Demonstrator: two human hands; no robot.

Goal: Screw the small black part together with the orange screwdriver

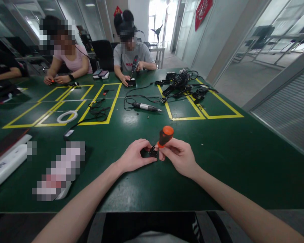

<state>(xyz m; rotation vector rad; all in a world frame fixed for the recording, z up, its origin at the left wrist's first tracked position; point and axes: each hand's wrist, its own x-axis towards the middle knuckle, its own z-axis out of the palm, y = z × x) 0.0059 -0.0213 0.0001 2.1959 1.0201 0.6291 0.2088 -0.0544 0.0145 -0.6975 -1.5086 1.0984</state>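
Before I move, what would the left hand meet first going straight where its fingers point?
First, the small black part the left hand touches; beyond that, probably the right hand holding the orange-and-black screwdriver, though depth is unclear.

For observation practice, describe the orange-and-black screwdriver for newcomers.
Find the dark green table, then the wearer's bare right hand. It holds the screwdriver, whose orange top sets it apart from the small black part in the left hand.

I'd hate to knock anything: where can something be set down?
Bare tabletop: between the right hand and tabletop's right edge, this side of the yellow tape; a smaller patch left of the left forearm. Crowded: around the black cable tangle and white power strip.
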